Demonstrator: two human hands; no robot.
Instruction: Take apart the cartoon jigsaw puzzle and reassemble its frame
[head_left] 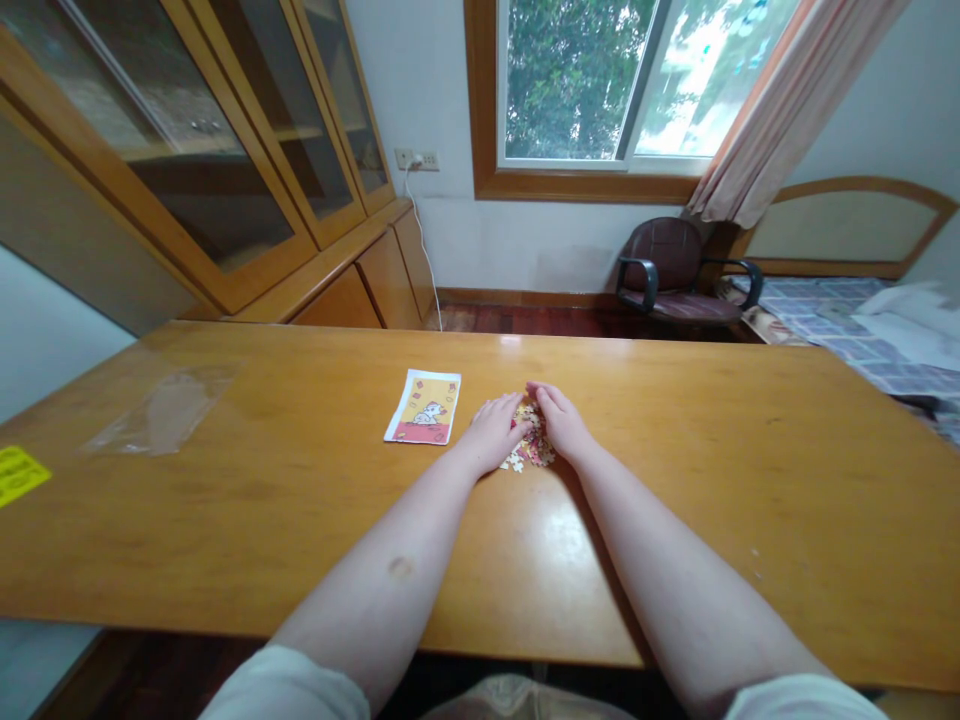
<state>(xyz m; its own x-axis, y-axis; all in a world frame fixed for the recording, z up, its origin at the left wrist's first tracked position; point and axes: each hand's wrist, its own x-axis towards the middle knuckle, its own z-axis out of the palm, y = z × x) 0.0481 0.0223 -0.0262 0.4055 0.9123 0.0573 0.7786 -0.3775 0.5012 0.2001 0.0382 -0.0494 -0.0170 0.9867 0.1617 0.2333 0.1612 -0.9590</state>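
A small heap of jigsaw pieces (534,446), in white, yellow and reddish colours, lies on the wooden table (300,530) between my hands. My left hand (493,432) rests against the heap's left side, palm down, its fingers extended and the thumb apart from them. On the right side, my right hand (561,420) is cupped along the pieces with its fingers stretched forward. Neither hand grips a piece that I can see. Left of my left hand lies a picture sheet (424,408) showing a white animal on a yellow and pink ground.
A clear plastic bag (161,412) lies flat at the table's left, near a yellow sticker (21,475) at the left edge. Beyond the table stand a glass-door cabinet (300,235), an armchair (667,265) and a bed (847,320). A white cord (424,245) hangs from a wall socket.
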